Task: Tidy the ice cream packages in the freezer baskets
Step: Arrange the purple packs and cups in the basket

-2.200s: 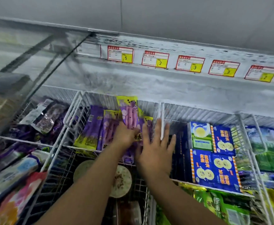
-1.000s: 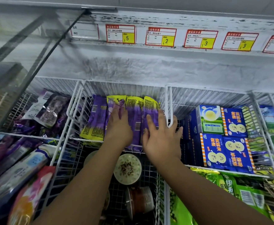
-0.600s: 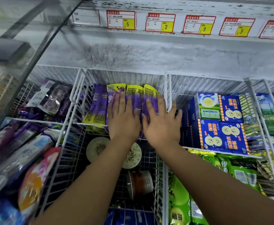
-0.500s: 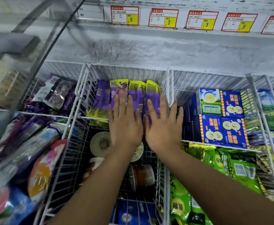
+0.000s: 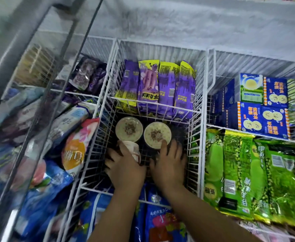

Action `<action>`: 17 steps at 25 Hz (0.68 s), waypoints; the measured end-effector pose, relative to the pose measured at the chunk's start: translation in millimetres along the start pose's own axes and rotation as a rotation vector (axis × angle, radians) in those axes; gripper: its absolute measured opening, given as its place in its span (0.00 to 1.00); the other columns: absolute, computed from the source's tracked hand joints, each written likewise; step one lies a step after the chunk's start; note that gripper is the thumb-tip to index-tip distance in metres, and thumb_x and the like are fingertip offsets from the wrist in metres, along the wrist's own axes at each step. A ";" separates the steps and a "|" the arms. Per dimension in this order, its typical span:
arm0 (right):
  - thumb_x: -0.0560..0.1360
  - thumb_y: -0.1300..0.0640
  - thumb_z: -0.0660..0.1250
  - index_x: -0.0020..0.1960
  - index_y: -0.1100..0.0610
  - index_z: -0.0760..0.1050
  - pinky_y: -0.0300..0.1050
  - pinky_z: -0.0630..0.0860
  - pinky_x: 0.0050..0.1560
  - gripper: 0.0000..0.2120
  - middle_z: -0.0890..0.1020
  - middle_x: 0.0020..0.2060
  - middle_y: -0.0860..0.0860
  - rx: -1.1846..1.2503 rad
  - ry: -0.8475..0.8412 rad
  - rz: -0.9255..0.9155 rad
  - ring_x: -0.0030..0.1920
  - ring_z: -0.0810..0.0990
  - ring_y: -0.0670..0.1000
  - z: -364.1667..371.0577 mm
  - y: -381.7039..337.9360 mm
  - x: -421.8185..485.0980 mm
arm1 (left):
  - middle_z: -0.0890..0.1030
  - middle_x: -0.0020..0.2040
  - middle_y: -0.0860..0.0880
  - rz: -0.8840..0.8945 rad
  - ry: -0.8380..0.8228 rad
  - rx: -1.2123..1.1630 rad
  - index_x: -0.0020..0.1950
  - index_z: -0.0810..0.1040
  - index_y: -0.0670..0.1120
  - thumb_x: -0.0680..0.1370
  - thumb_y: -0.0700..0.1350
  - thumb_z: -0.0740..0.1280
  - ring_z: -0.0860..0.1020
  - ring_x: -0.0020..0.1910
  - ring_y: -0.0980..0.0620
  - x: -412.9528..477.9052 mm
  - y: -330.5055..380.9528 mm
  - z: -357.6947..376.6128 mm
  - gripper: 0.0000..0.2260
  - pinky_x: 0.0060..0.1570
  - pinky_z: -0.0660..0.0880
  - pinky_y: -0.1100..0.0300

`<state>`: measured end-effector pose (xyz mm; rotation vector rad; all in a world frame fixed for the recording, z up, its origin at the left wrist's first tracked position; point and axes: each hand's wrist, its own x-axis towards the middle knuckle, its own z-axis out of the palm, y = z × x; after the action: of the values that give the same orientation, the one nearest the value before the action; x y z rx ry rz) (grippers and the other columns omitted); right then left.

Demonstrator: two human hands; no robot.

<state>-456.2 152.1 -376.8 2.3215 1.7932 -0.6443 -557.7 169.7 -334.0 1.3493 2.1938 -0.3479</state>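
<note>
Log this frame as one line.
basket: middle, cups | left hand: grips tipped cup | right hand: finger on right upright cup lid, grip unclear | purple packs: lined up behind

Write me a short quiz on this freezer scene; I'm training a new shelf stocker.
1. True or false: the purple packages lie in the compartment beyond the upright cups.
2. The left hand grips: A a glass bottle, B a tipped cup, C a spoon?
3. How many cups stand upright?
Key: 1 true; 2 B; 3 two.
</note>
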 end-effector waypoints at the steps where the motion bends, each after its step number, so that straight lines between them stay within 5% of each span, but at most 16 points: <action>1: 0.74 0.42 0.66 0.77 0.58 0.58 0.64 0.61 0.68 0.38 0.61 0.74 0.63 0.001 0.012 0.006 0.74 0.58 0.65 -0.3 0.9 0.9 | 0.52 0.74 0.36 0.005 0.039 -0.017 0.77 0.42 0.47 0.68 0.65 0.70 0.59 0.70 0.33 -0.8 3.3 -0.1 0.51 0.66 0.63 0.42; 6: 0.78 0.44 0.61 0.78 0.54 0.56 0.62 0.60 0.69 0.32 0.60 0.75 0.63 0.069 0.126 -0.057 0.74 0.58 0.64 6.9 -0.3 5.5 | 0.63 0.68 0.39 0.106 0.261 0.012 0.70 0.59 0.45 0.66 0.63 0.72 0.63 0.65 0.38 0.8 7.6 0.9 0.41 0.66 0.62 0.45; 11: 0.81 0.43 0.53 0.80 0.52 0.46 0.60 0.52 0.73 0.32 0.50 0.78 0.60 0.144 0.067 -0.082 0.77 0.48 0.61 6.1 3.4 3.1 | 0.57 0.73 0.41 0.260 0.347 -0.168 0.74 0.51 0.49 0.69 0.59 0.71 0.58 0.67 0.38 18.5 25.0 -1.4 0.42 0.64 0.64 0.39; 14: 0.81 0.41 0.52 0.79 0.52 0.40 0.57 0.48 0.75 0.35 0.43 0.78 0.58 0.157 0.073 -0.071 0.78 0.43 0.59 7.0 2.6 6.0 | 0.62 0.72 0.38 0.346 0.476 -0.289 0.70 0.64 0.40 0.73 0.59 0.69 0.62 0.68 0.38 40.8 37.9 0.1 0.34 0.64 0.66 0.40; 17: 0.81 0.42 0.53 0.77 0.55 0.32 0.56 0.42 0.76 0.38 0.36 0.77 0.58 0.108 0.026 -0.080 0.77 0.36 0.57 9.9 4.3 7.2 | 0.65 0.73 0.39 0.452 0.585 -0.195 0.70 0.68 0.38 0.78 0.60 0.61 0.61 0.73 0.41 54.2 41.8 4.8 0.30 0.73 0.53 0.44</action>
<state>-453.1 153.7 -389.3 2.3461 1.9168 -0.7441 -538.7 227.3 -366.1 1.9440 2.1767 0.4737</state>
